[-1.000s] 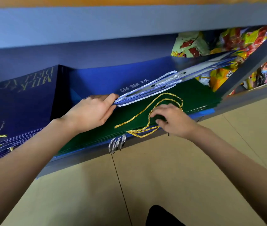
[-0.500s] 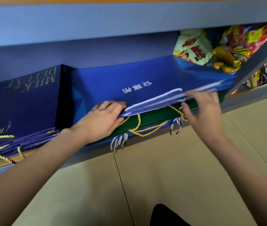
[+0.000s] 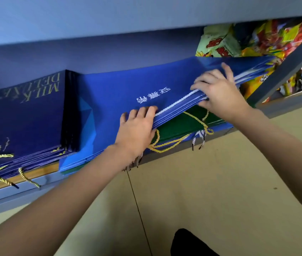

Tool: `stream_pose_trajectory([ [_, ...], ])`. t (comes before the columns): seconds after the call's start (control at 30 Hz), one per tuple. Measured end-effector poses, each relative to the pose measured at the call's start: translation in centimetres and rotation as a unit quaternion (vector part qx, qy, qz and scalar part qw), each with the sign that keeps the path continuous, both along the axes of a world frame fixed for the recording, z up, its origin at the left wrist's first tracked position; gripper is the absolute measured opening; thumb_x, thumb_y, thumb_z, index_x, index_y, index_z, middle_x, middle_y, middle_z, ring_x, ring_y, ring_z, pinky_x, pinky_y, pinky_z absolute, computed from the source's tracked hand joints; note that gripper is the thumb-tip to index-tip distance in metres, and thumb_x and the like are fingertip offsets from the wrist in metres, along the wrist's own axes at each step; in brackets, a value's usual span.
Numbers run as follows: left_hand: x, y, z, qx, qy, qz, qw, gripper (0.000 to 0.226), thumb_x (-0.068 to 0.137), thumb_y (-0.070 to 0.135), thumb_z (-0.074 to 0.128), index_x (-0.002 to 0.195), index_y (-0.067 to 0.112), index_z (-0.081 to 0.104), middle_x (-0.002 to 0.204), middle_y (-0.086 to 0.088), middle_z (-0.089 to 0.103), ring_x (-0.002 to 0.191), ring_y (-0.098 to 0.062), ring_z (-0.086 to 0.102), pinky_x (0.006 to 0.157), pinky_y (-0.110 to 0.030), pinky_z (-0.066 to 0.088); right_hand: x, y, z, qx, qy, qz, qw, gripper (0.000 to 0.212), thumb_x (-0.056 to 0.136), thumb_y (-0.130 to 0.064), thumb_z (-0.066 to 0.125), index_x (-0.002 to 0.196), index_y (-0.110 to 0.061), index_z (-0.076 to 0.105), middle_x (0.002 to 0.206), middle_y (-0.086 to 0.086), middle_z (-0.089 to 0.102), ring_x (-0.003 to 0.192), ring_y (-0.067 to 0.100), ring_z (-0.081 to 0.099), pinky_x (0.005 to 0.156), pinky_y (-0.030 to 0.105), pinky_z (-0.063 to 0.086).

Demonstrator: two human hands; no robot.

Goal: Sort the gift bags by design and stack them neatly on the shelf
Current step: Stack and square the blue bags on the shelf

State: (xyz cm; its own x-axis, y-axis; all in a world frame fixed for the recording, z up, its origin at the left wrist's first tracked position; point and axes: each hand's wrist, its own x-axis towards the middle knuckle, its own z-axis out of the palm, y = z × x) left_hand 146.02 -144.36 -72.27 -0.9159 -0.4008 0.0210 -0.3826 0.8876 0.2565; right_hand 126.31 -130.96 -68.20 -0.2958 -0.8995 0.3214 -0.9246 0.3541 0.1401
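I see left hand (image 3: 137, 132) and right hand (image 3: 218, 93) both clamped on blue bags (image 3: 124, 93) edge, above green bags (image 3: 181, 124), on shelf (image 3: 279, 106).

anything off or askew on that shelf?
Yes. The blue bags sit tilted, their near edge lifted off the green bags by both hands, so designs are mixed in one pile. Yellow cords and white cords dangle over the shelf edge.

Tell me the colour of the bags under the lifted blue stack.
Dark green bags, with yellow rope handles; head view.
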Motion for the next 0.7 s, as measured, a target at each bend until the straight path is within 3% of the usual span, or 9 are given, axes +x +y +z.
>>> stream_pose_trajectory([
  [0.07,0.8,-1.0,-0.1,0.020,-0.023,-0.022,0.999,0.057,0.093,0.035,0.053,0.143,0.029,0.025,0.141,0.004,0.036,0.130,-0.022,0.032,0.111,-0.046,0.019,-0.1,0.5,-1.1,0.012,-0.007,0.011,1.000,0.051,0.052,-0.002,0.085,0.100,-0.004,0.068,0.097,0.015,0.065,0.099,0.040,0.057,0.102,0.063,0.022],
  [0.2,1.7,-0.3,-0.3,0.096,0.008,0.002,0.995,0.055,0.091,0.052,0.047,0.139,0.026,0.038,0.142,0.007,0.040,0.130,-0.019,0.033,0.110,-0.041,0.019,0.4,1.9,-4.4,0.017,-0.053,-0.011,0.998,0.059,0.050,0.000,0.086,0.105,-0.003,0.066,0.099,0.018,0.063,0.095,0.042,0.057,0.095,0.061,0.034],
  [0.3,0.8,1.1,-0.7,0.035,-0.020,-0.006,0.999,0.068,0.086,0.062,0.046,0.141,0.026,0.031,0.147,0.006,0.032,0.134,-0.020,0.028,0.114,-0.047,0.012,0.5,2.3,-4.2,0.019,-0.083,-0.030,0.996,0.056,0.057,-0.003,0.085,0.110,-0.003,0.065,0.107,0.018,0.062,0.104,0.043,0.052,0.097,0.058,0.031],
  [0.4,0.5,0.9,-1.5,-0.048,-0.033,-0.036,0.998,0.066,0.090,0.057,0.043,0.145,0.028,0.020,0.152,0.004,0.022,0.136,-0.022,0.022,0.113,-0.045,0.013,0.9,3.6,-3.1,0.002,-0.087,-0.015,0.996,0.050,0.058,-0.008,0.086,0.104,-0.002,0.068,0.108,0.020,0.061,0.104,0.045,0.051,0.090,0.058,0.037],
  [0.5,1.2,-0.5,-2.0,-0.045,-0.036,-0.084,0.995,0.063,0.094,0.052,0.037,0.149,0.027,0.018,0.154,0.003,0.020,0.137,-0.022,0.021,0.110,-0.039,0.020,3.3,5.0,-3.4,-0.058,-0.081,0.024,0.995,0.042,0.065,-0.014,0.081,0.103,-0.003,0.067,0.109,0.017,0.061,0.105,0.030,0.045,0.084,0.050,0.043],
  [0.57,1.8,-1.5,-1.8,-0.051,-0.022,-0.122,0.991,0.059,0.094,0.043,0.048,0.146,0.023,0.031,0.150,-0.001,0.034,0.132,-0.026,0.036,0.103,-0.043,0.032,5.1,5.3,-4.6,-0.073,-0.087,0.052,0.992,0.045,0.069,-0.020,0.078,0.109,-0.005,0.065,0.114,0.015,0.060,0.105,0.025,0.041,0.087,0.048,0.043],
  [0.63,2.6,-2.3,-2.0,-0.106,0.005,-0.157,0.982,0.054,0.087,0.033,0.063,0.135,0.015,0.049,0.133,-0.008,0.055,0.111,-0.031,0.057,0.087,-0.045,0.046,6.0,4.8,-5.9,-0.068,-0.092,0.042,0.993,0.057,0.067,-0.024,0.082,0.116,-0.007,0.061,0.120,0.016,0.057,0.108,0.025,0.040,0.091,0.049,0.041],
  [0.7,3.4,-3.1,-2.2,-0.158,0.017,-0.170,0.973,0.047,0.089,0.036,0.050,0.132,0.016,0.048,0.124,-0.007,0.061,0.099,-0.029,0.063,0.078,-0.041,0.051,5.7,3.7,-6.7,-0.051,-0.092,0.011,0.994,0.065,0.063,-0.027,0.085,0.119,-0.008,0.059,0.122,0.016,0.055,0.110,0.025,0.037,0.093,0.050,0.039],
])
